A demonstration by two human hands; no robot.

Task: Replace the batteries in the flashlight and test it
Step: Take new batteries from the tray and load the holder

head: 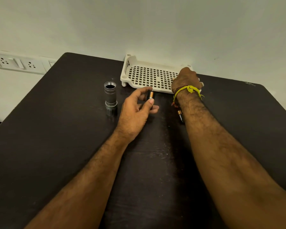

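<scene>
mid-swap: the flashlight (110, 96) stands open on the bench (56, 129). left hand (135, 111) pinches a battery (151, 95); right hand (186, 80) reaches into the tray (149, 75), grip hidden. next, drop cells in, polarity right.

flashlight body (110, 96): grey metal tube, upright on its head end, threaded end open at top, left of frame centre | battery (151, 95): black and copper, held upright, centre of frame | second battery (180, 116): black and copper, lying flat, right of centre, partly hidden
</scene>
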